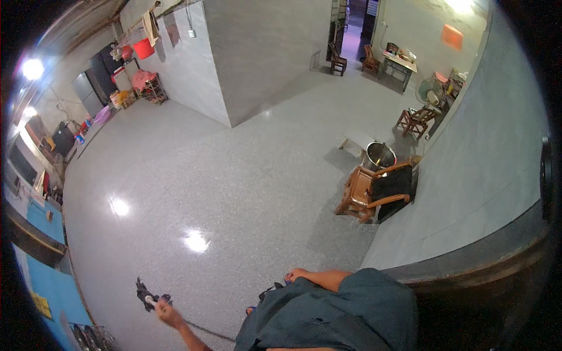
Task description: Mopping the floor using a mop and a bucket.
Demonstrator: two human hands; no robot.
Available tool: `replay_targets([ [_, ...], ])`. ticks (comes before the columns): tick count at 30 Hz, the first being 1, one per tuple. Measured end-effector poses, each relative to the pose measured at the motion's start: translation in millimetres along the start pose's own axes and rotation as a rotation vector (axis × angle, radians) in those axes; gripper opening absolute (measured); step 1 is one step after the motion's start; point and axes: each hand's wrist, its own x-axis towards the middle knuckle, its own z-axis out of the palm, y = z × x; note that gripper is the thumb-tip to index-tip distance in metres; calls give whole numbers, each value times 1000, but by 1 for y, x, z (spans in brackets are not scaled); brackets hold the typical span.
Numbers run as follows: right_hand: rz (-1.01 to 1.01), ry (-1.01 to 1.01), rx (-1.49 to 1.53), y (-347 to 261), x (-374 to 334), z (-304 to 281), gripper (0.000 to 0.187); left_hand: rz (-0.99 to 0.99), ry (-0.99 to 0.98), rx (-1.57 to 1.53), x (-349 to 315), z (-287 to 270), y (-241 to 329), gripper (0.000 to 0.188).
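At the lower left my left hand (170,315) is closed around the pale part of a shaggy dark-headed tool (143,293). Its dark, ragged end points away from me over the grey floor. From behind this hand a thin dark line runs right toward my clothing; whether it is a handle or a cord, I cannot tell. My right hand (297,274) reaches forward from a dark teal sleeve, its fingers curled beside a small purple-blue patch and dark straps. What it grips, if anything, is too small to make out. Part of a sandalled foot (250,310) shows between the hands.
Right of me, a wooden armchair (358,190) with a dark cloth stands by the wall, a metal bucket (381,155) behind it. Farther off are a low stool (417,121), a fan (429,90) and a table (401,61). A purple basin (102,114) lies far left.
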Motion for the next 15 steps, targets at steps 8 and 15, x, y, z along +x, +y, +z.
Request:
replay_targets([
  [8, 46, 93, 69, 23, -8, 20, 21, 546, -622, 324, -103, 21, 210, 30],
  [15, 3, 80, -109, 1, 12, 34, 20, 579, -578, 30, -98, -66, 224, 36],
])
